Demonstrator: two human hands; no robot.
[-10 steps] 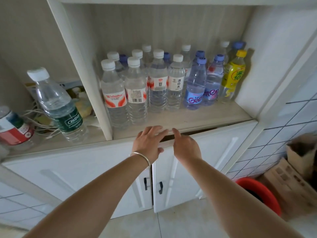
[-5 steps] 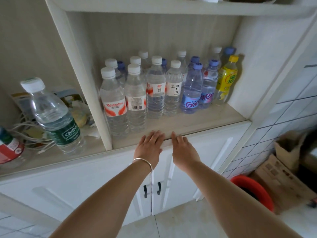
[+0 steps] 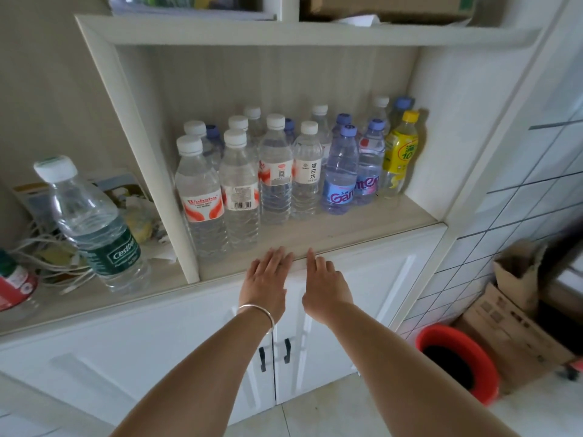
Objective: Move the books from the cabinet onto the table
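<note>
With both hands flat, empty, fingers straight (left hand (image 3: 266, 280) & right hand (image 3: 325, 287) at shelf (image 3: 347, 230) front edge, above doors (image 3: 362, 313)), reach up to books (image 3: 189, 7) on upper shelf, top-left compartment, avoiding bottles (image 3: 274, 175).

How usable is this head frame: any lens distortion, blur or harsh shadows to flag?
Head view: strong wide-angle bowing, so the shelf frame and tiled wall lean and curve; soft, even light with only a faint shadow beside the yellow bottle; labels on the front bottles read clearly; the left hand and right hand are sharp; the red bin at the edge looks smeared.
</note>
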